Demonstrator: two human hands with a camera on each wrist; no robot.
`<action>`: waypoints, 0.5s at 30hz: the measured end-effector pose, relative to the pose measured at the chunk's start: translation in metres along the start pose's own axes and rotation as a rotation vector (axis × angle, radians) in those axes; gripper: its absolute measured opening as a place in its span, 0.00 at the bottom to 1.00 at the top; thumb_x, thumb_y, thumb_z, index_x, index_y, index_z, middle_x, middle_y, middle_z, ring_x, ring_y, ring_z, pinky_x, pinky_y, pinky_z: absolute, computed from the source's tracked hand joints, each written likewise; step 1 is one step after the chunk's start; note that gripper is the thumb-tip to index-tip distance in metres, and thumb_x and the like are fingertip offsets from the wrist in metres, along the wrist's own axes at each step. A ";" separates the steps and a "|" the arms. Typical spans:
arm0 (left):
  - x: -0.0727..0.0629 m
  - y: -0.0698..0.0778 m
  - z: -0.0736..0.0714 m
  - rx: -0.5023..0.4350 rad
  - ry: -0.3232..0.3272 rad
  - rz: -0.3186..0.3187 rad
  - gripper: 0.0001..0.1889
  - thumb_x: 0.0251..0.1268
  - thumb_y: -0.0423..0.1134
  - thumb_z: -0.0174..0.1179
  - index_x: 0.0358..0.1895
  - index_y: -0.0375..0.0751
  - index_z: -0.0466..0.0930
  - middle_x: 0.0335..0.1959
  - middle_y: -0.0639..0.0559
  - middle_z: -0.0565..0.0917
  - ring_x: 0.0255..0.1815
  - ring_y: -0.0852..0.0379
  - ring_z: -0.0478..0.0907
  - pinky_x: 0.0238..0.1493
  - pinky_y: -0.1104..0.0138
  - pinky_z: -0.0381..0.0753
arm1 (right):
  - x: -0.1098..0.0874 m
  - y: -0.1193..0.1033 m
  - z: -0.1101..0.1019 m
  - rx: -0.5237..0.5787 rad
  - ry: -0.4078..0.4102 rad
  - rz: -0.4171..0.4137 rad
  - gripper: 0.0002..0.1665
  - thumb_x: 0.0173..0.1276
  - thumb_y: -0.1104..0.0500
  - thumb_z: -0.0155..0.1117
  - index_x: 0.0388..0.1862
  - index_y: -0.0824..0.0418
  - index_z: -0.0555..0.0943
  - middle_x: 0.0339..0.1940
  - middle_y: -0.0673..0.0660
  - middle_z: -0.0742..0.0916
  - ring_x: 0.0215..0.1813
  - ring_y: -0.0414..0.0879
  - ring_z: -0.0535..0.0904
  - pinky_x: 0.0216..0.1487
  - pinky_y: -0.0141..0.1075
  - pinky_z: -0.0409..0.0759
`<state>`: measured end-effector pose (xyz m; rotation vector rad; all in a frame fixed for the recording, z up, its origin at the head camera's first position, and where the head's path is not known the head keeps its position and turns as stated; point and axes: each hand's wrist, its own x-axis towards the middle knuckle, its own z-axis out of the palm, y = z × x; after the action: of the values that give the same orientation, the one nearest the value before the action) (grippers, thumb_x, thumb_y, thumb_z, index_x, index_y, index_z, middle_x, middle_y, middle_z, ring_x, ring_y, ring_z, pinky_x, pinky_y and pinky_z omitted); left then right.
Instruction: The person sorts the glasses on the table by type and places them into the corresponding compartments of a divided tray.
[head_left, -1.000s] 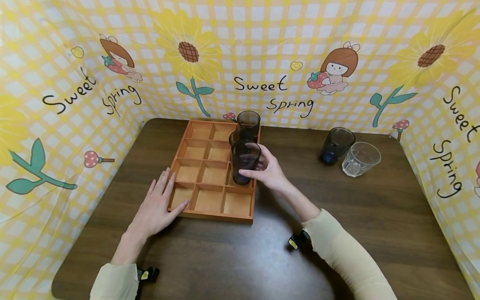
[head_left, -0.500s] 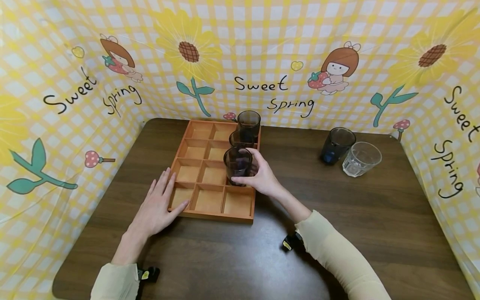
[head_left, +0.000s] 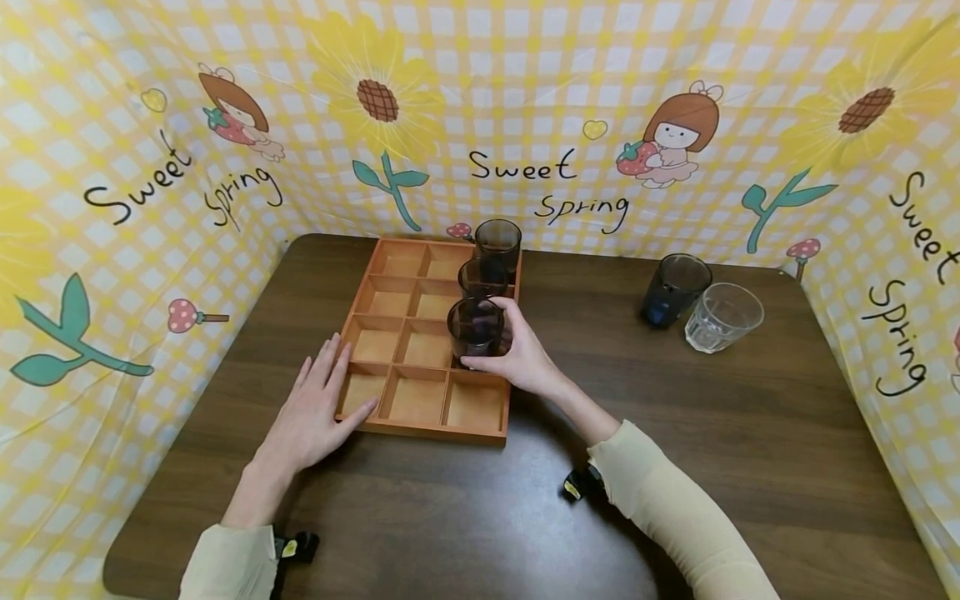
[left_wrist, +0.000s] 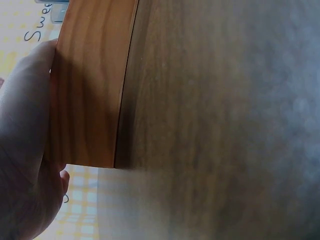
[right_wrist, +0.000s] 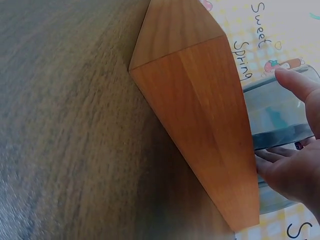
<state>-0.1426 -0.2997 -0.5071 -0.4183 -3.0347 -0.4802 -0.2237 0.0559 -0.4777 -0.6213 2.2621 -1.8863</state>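
In the head view, a wooden compartment box [head_left: 420,342] lies on the table. My left hand [head_left: 311,417] rests on its near left corner with the fingers straight. In the left wrist view, that hand [left_wrist: 25,110] lies along the box's side wall [left_wrist: 90,100]. My right hand [head_left: 528,354] holds a dark drinking glass [head_left: 476,329] with thumb and fingers round it. This glass stands in the right column, second row from the front. Directly behind it are a second dark glass [head_left: 480,273] and a third [head_left: 498,240], in the same column.
On the right side of the table [head_left: 600,400] stand another dark glass [head_left: 677,292] and a clear glass [head_left: 722,318], close beside each other. A checked, printed cloth [head_left: 525,83] encloses the table at the back and sides.
The dark glass in my right hand has gone down into the right column's second row from the front. In the last half second it hardly moves. My left hand has stayed put.
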 end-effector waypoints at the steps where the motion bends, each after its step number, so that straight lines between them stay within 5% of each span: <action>1: 0.000 0.000 0.000 -0.001 -0.001 0.000 0.54 0.81 0.64 0.59 0.92 0.35 0.43 0.93 0.33 0.45 0.94 0.35 0.44 0.94 0.42 0.42 | 0.000 0.000 0.000 -0.012 0.000 0.004 0.53 0.62 0.68 0.85 0.80 0.60 0.64 0.72 0.67 0.81 0.68 0.63 0.86 0.67 0.49 0.87; 15: 0.001 -0.001 0.000 -0.008 -0.003 0.001 0.54 0.80 0.64 0.60 0.91 0.35 0.42 0.93 0.32 0.45 0.94 0.34 0.44 0.93 0.39 0.44 | 0.001 0.002 0.003 -0.155 -0.015 0.010 0.56 0.62 0.63 0.87 0.82 0.58 0.63 0.71 0.68 0.84 0.72 0.63 0.84 0.73 0.57 0.84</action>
<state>-0.1436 -0.3007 -0.5073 -0.4213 -3.0361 -0.4929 -0.2239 0.0533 -0.4800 -0.6400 2.4135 -1.7076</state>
